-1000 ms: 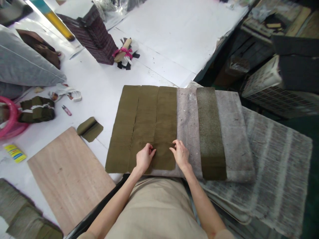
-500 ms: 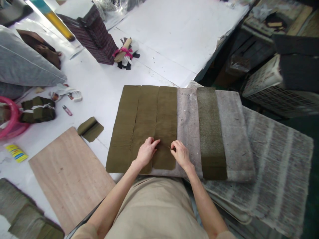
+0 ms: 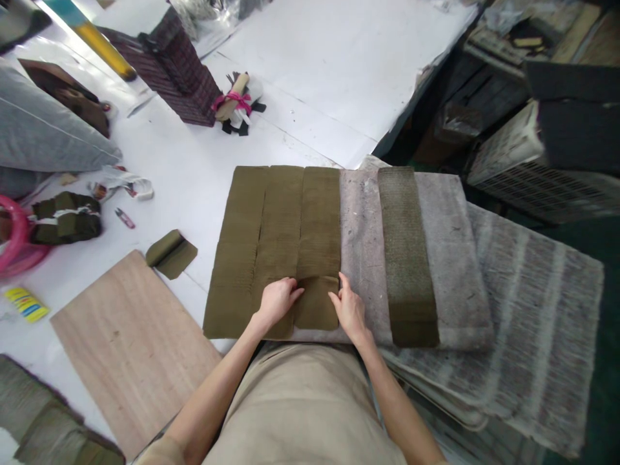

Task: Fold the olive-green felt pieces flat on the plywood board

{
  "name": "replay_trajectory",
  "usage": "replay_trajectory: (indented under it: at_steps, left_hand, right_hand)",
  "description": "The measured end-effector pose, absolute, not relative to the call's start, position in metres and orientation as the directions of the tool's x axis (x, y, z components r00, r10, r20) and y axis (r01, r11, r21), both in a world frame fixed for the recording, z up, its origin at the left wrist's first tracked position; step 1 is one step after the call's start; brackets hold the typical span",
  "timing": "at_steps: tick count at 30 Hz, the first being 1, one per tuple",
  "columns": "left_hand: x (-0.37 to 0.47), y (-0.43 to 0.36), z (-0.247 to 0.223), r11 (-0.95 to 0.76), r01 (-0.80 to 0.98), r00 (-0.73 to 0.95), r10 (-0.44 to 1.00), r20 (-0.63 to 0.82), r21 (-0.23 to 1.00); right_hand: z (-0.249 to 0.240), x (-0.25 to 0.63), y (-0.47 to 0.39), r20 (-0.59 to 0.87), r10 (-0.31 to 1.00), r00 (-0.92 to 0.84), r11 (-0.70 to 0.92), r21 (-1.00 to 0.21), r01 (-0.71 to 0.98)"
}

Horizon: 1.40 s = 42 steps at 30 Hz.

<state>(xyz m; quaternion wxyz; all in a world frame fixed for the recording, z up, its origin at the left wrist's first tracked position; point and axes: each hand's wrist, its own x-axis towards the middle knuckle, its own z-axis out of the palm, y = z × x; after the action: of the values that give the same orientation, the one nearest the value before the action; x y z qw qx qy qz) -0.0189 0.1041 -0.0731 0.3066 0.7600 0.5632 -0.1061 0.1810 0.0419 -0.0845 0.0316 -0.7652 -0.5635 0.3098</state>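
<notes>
Three olive fabric strips [image 3: 278, 213] lie side by side, ribbed in places, on a grey felt pad [image 3: 361, 239]. Across the lower end of the right-hand strip is a smaller olive fabric piece [image 3: 316, 309], its top edge slightly raised. My left hand [image 3: 278, 302] pinches at its upper left corner with thumb and curled fingers. At its right edge is my right hand [image 3: 351, 313], thumb on the cloth and index finger stretched out apart from it. Farther right, a separate olive strip [image 3: 407, 252] with a rougher, paler face lies on the pad.
Left stand a wooden board [image 3: 135, 349], a folded olive piece [image 3: 172, 254], pink snips [image 3: 124, 217] and a tied olive bundle [image 3: 68, 217]. Behind is a tall dark purple stack [image 3: 181, 77]. A striped grey mat [image 3: 537, 316] juts out right, below a plastic crate [image 3: 513, 155].
The small piece's upper edge now lies flatter and wider across the strip. My right hand has changed from a pinch to a stretched index finger; my left hand moved slightly left and down.
</notes>
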Motion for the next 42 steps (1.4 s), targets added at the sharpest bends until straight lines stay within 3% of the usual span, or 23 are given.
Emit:
replay_trajectory:
  at_steps: [13, 28, 32, 37, 39, 42]
  left_hand:
    - [-0.019, 0.096, -0.084, 0.058, 0.922, 0.212, 0.752, -0.624, 0.383]
    - [-0.014, 0.085, -0.085, -0.006, 0.961, 0.171, 0.8, -0.575, 0.277]
    - [-0.01, 0.079, -0.084, 0.017, 0.966, 0.126, 0.837, -0.532, 0.257]
    - [-0.012, 0.07, -0.086, 0.07, 0.94, 0.087, 0.898, -0.432, 0.334]
    - [-0.014, 0.066, -0.086, 0.008, 0.927, 0.131, 0.93, -0.343, 0.375]
    - [-0.017, 0.06, -0.086, -0.221, 0.885, 0.316, 0.931, -0.18, 0.411]
  right_hand:
    - [-0.082, 0.179, 0.047, -0.482, 0.858, 0.176, -0.381, -0.368, 0.848]
    - [-0.078, 0.17, 0.045, -0.465, 0.862, 0.2, -0.332, -0.22, 0.917]
    - [-0.08, 0.171, 0.042, -0.377, 0.894, 0.241, -0.335, -0.206, 0.919]
    - [-0.081, 0.175, 0.04, -0.235, 0.947, 0.221, -0.286, -0.298, 0.911]
    - [-0.077, 0.174, 0.04, -0.176, 0.966, 0.19, -0.241, -0.341, 0.909]
    - [-0.072, 0.17, 0.036, -0.103, 0.991, 0.086, -0.12, -0.393, 0.912]
